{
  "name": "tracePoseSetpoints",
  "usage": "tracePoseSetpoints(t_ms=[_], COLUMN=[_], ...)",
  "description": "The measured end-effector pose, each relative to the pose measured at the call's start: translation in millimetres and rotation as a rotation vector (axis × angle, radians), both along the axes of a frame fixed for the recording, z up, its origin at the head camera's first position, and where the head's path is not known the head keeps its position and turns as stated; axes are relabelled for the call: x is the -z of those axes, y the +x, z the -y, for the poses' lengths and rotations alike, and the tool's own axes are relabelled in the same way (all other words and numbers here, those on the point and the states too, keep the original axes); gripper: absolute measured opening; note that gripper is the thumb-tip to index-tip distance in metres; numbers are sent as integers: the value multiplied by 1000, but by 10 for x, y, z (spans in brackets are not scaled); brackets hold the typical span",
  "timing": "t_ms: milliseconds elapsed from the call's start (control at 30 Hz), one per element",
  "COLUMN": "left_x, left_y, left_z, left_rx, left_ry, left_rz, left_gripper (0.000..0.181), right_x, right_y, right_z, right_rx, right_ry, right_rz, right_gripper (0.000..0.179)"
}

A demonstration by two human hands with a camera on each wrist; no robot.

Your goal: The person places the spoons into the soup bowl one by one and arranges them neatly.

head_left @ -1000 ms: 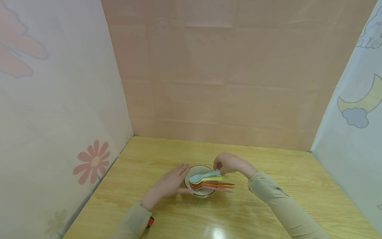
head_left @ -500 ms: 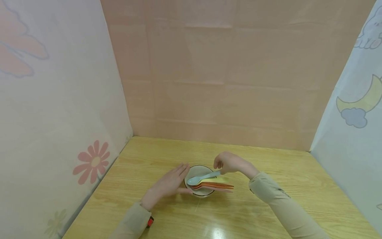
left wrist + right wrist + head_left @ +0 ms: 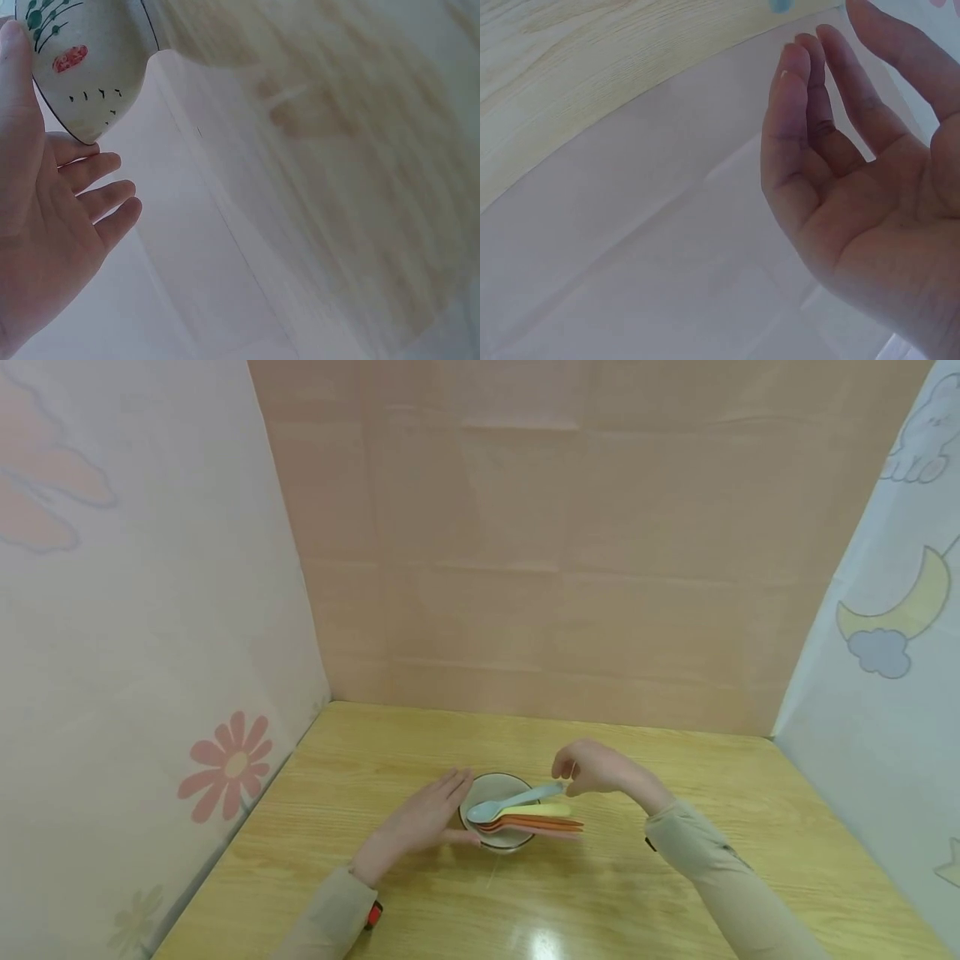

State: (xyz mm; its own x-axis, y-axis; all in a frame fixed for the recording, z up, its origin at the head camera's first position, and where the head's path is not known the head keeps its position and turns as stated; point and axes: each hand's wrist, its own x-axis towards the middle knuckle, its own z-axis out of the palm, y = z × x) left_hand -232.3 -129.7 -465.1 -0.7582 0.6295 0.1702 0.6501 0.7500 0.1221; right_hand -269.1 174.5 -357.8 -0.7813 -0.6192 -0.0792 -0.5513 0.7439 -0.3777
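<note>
In the head view my left hand (image 3: 427,818) holds the side of a cream bowl (image 3: 480,787), thumb at the near rim and fingers at the far-left rim. The left wrist view shows the bowl's painted outer wall (image 3: 112,71) between thumb and fingers. A light-blue spoon (image 3: 517,802) lies across the bowl, its handle past the right rim. Beside it are a yellow spoon (image 3: 551,810), orange spoons (image 3: 543,822) and a pink spoon (image 3: 551,833), handles pointing right. My right hand (image 3: 596,768) hovers at the blue handle's end, fingers loosely bent; the right wrist view shows nothing in its grasp.
The bowl stands on a wood-grain table (image 3: 675,827), near its middle. A tan sheet (image 3: 510,543) hangs behind the table's back edge. Pale printed panels stand at the left (image 3: 150,652) and right (image 3: 885,760).
The blue spoon has slid slightly left and down toward the bowl's inside. My right hand has let go of its handle and drawn a little to the right. The left hand stays at the bowl.
</note>
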Motion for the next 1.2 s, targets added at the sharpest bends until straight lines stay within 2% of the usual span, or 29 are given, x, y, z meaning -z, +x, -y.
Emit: tracePoseSetpoints(t_ms=[367,500,667,833,1200], left_x=[-42,-70,-40,15,35], left_y=[-12,-8,-16,-21,-31], left_z=[-2,-7,-7,32,118], left_rx=[13,10,13,3,-1], left_ry=[-5,-4,-13,-1,46], left_rz=[-4,-2,-25,5,51], left_gripper=[97,97,97,97,98], right_x=[60,77,149,234,406], right_y=[95,158,259,347,488], right_z=[-358,-473,-594,-669,-778], right_rx=[50,62,53,60,93], right_ry=[-78,-90,-101,-122,-137], right_rz=[31,20,-9,-21,-102], right_gripper=[21,21,18,19,25])
